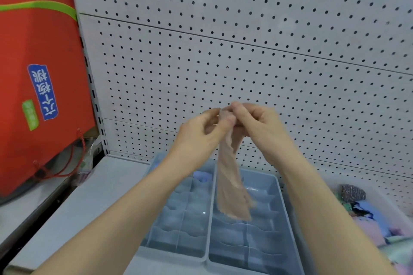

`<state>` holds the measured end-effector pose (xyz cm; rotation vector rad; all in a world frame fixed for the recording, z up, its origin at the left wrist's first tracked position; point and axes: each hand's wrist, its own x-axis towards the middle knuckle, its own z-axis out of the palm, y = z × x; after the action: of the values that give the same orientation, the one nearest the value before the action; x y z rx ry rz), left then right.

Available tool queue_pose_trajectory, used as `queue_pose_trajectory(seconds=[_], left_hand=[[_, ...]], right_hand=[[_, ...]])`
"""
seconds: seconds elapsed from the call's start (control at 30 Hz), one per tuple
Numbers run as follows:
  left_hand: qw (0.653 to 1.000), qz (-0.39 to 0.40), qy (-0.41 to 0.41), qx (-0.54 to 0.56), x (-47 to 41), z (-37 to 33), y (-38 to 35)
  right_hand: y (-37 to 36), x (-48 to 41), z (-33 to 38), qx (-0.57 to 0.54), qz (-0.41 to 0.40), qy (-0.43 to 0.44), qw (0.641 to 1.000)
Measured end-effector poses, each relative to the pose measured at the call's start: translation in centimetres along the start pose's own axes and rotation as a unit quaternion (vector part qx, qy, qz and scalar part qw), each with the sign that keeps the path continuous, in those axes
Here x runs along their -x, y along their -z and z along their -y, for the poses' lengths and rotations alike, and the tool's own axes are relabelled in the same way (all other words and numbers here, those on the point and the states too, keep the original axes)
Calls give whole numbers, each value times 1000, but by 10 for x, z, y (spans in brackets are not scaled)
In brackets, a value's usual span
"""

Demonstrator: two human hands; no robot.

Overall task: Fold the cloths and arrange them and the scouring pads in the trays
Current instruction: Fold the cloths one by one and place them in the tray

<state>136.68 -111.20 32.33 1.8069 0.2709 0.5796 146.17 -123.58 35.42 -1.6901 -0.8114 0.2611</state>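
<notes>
**Cloth held up, fold to come**

Both hands pinch the top of a tan cloth (232, 176) — left hand (201, 134), right hand (259, 123) — hanging above two grey trays (210, 250). Best to part the hands, square the corners, then halve it evenly. More cloths and a scouring pad (353, 192) wait in the right bin (330, 182).

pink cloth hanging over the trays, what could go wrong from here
1. The pink cloth is pinched only at its top edge by the left hand and right hand and hangs bunched, so a fold started now may come out crooked.
2. Its loose lower end dangles over the right tray; if the fingers slip it could drop across several compartments.
</notes>
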Motion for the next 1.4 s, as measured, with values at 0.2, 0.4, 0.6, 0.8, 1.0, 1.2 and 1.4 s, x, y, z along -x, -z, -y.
queue_pose_trajectory(seconds=[0.2,0.4,0.6,0.8,1.0,1.2,1.4], left_hand=[[994,-89,14,59,-8,13,8],[999,1,-11,45,-7,8,28],[996,-5,-28,-80,-13,3,45],[981,-114,-34,-154,-13,6,40],[991,-102,-35,-75,-10,-8,19],[995,-91,-39,-5,-12,-24,13],[996,-75,-47,-5,-15,-24,14]], right_hand=[[2,9,4,12,56,46,997],[20,1,-1,163,61,32,984],[14,-2,-2,51,16,-2,999],[2,-2,-1,61,-82,4,995],[-13,-2,6,40,-94,55,993],[-12,-4,13,2,-77,87,993],[-12,-4,15,-5,-69,94,993]])
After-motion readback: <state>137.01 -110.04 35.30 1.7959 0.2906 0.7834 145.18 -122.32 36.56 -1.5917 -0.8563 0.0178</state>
